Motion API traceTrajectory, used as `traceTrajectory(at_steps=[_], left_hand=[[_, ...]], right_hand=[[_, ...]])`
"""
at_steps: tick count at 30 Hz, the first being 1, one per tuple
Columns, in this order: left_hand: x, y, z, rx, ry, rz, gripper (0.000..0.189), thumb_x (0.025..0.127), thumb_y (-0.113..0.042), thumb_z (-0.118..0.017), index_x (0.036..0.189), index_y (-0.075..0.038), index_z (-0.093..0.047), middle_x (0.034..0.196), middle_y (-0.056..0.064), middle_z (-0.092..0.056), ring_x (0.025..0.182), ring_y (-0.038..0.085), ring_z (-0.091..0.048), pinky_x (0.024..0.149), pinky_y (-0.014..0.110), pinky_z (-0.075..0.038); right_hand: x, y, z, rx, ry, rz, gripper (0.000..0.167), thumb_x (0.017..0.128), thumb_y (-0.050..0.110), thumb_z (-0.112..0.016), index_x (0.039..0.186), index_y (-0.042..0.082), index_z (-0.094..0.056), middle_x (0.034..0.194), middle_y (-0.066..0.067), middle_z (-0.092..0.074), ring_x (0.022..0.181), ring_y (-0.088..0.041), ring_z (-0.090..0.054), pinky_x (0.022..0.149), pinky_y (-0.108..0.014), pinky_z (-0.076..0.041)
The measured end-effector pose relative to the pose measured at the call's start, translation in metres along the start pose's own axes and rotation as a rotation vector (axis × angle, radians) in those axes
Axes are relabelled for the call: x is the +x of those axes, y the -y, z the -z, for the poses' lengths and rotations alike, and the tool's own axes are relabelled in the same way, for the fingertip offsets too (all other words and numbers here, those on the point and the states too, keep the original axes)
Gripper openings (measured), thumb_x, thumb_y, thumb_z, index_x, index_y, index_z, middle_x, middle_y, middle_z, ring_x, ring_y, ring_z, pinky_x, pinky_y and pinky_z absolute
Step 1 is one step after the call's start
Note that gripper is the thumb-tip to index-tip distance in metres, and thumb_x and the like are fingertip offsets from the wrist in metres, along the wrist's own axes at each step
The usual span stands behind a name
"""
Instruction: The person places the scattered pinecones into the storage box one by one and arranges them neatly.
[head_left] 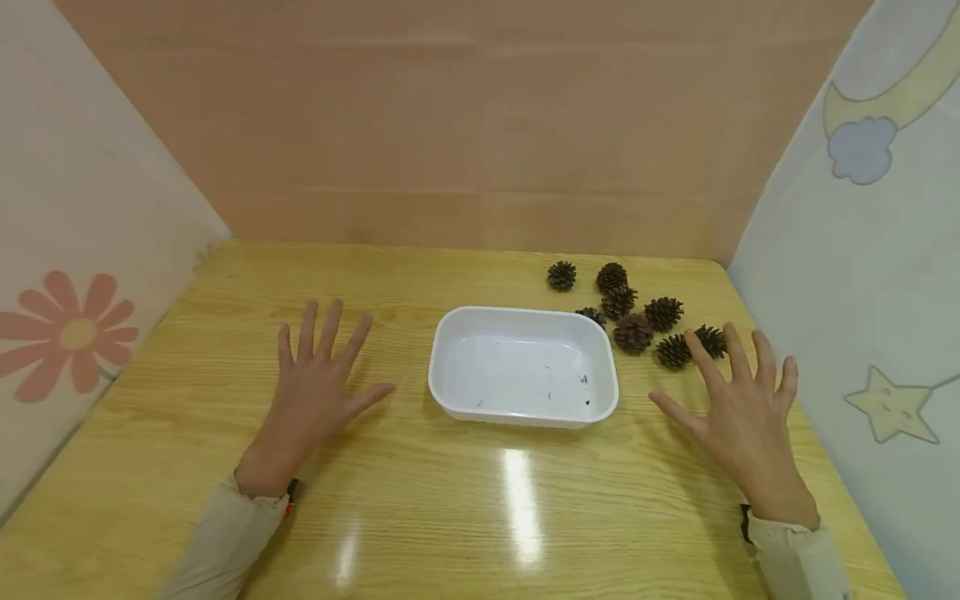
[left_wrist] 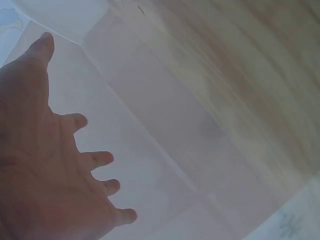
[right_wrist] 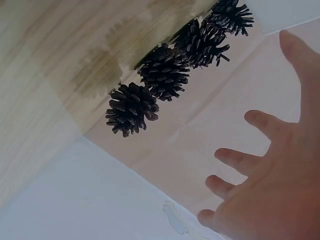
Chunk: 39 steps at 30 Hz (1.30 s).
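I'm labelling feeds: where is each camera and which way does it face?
Head: worn there, facing forward and down at white tray and pine cones; left hand, right hand, sleeves show.
Left wrist: worn there, facing past the palm at table and wall; left hand shows.
Right wrist: worn there, facing past the palm at pine cones; right hand shows.
Head and right wrist share pine cones and right hand.

My feed shows a screened-off tabletop space, in what building I can't tell: a yellow wood-grain table (head_left: 420, 517) below, a plain tan backdrop (head_left: 480, 125) across the top, white panels (head_left: 90, 183) bearing a coral-petalled flower (head_left: 51, 357) at left, a pale-yellow star (head_left: 892, 404) at right.
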<state>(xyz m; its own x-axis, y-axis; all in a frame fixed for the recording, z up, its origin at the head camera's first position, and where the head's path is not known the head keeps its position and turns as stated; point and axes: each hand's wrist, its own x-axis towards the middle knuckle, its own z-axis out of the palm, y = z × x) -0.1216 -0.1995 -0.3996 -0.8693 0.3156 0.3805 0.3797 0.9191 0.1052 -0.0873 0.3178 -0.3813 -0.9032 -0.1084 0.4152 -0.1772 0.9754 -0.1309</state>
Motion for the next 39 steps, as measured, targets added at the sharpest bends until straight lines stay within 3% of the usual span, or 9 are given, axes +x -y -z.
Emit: traceTrajectory(at_steps=[5, 10, 18, 21, 24, 28, 31, 33, 39], left_hand=[[0.003, -0.016, -0.005, -0.062, 0.08, -0.005, 0.082, 0.09, -0.057, -0.066, 0.155, -0.017, -0.036, 0.159, 0.023, -0.021, 0.147, 0.048, -0.009, 0.106, 0.077, -0.018], [0.003, -0.034, -0.006, -0.201, 0.127, -0.062, 0.066, 0.094, -0.038, -0.069, 0.149, -0.012, -0.044, 0.147, 0.026, -0.04, 0.135, 0.049, -0.036, 0.095, 0.071, -0.04], [0.004, -0.057, -0.004, -0.395, 0.163, -0.139, 0.044, 0.098, -0.008, -0.061, 0.14, -0.003, -0.049, 0.111, 0.013, -0.063, 0.098, 0.025, -0.062, 0.078, 0.038, -0.056], [0.009, -0.059, -0.003, -0.455, 0.172, -0.126, 0.03, 0.101, -0.007, -0.053, 0.131, -0.003, -0.052, 0.092, 0.003, -0.059, 0.076, 0.014, -0.056, 0.062, 0.028, -0.051], [0.019, -0.057, -0.004, -0.608, 0.258, -0.1, 0.025, 0.105, -0.009, -0.047, 0.129, -0.006, -0.052, 0.084, 0.001, -0.058, 0.066, 0.012, -0.051, 0.057, 0.025, -0.047], [0.032, -0.048, -0.012, -0.929, 0.434, -0.031, 0.025, 0.108, -0.015, -0.045, 0.131, -0.007, -0.051, 0.082, 0.013, -0.065, 0.067, 0.026, -0.061, 0.057, 0.029, -0.05], [0.04, -0.043, -0.018, -1.087, 0.503, 0.013, 0.025, 0.107, -0.017, -0.049, 0.127, -0.003, -0.053, 0.078, 0.022, -0.065, 0.068, 0.039, -0.062, 0.054, 0.032, -0.05], [0.043, -0.042, -0.021, -1.126, 0.508, 0.034, 0.025, 0.105, -0.016, -0.053, 0.123, 0.001, -0.055, 0.076, 0.024, -0.064, 0.066, 0.042, -0.06, 0.052, 0.034, -0.05], [0.048, -0.045, -0.019, -1.121, 0.487, 0.127, 0.019, 0.098, -0.007, -0.062, 0.113, 0.004, -0.062, 0.071, 0.017, -0.064, 0.059, 0.028, -0.059, 0.051, 0.034, -0.051]], right_hand=[[-0.001, 0.006, 0.0, 0.049, 0.046, -0.02, 0.093, 0.086, 0.049, -0.074, 0.16, 0.022, -0.024, 0.157, -0.028, -0.024, 0.142, -0.055, -0.016, 0.107, -0.077, -0.011], [0.0, 0.016, -0.003, 0.105, 0.078, 0.009, 0.09, 0.091, 0.035, -0.073, 0.161, 0.016, -0.018, 0.151, -0.034, -0.03, 0.132, -0.06, -0.028, 0.1, -0.076, -0.026], [0.009, 0.029, -0.004, 0.146, 0.138, 0.068, 0.081, 0.094, 0.023, -0.071, 0.158, 0.009, -0.025, 0.142, -0.035, -0.04, 0.129, -0.054, -0.036, 0.098, -0.072, -0.035], [0.018, 0.032, -0.005, 0.13, 0.149, 0.124, 0.072, 0.094, 0.021, -0.071, 0.153, 0.005, -0.034, 0.137, -0.033, -0.045, 0.125, -0.053, -0.041, 0.096, -0.07, -0.038], [0.032, 0.033, -0.008, 0.147, 0.147, 0.179, 0.064, 0.094, 0.018, -0.071, 0.148, 0.001, -0.041, 0.133, -0.031, -0.05, 0.122, -0.051, -0.044, 0.095, -0.068, -0.041], [0.053, 0.032, -0.017, 0.191, 0.133, 0.231, 0.056, 0.093, 0.013, -0.071, 0.143, 0.001, -0.048, 0.134, -0.028, -0.052, 0.122, -0.046, -0.047, 0.098, -0.064, -0.042], [0.068, 0.031, -0.025, 0.234, 0.142, 0.237, 0.052, 0.094, 0.012, -0.07, 0.141, 0.001, -0.05, 0.133, -0.026, -0.053, 0.124, -0.045, -0.046, 0.1, -0.063, -0.041], [0.079, 0.031, -0.029, 0.283, 0.173, 0.216, 0.05, 0.096, 0.013, -0.068, 0.141, 0.001, -0.05, 0.135, -0.026, -0.053, 0.126, -0.045, -0.045, 0.102, -0.063, -0.038], [0.106, 0.031, -0.031, 0.418, 0.364, 0.106, 0.052, 0.099, 0.015, -0.063, 0.147, 0.006, -0.046, 0.147, -0.021, -0.047, 0.132, -0.044, -0.044, 0.104, -0.063, -0.037]])
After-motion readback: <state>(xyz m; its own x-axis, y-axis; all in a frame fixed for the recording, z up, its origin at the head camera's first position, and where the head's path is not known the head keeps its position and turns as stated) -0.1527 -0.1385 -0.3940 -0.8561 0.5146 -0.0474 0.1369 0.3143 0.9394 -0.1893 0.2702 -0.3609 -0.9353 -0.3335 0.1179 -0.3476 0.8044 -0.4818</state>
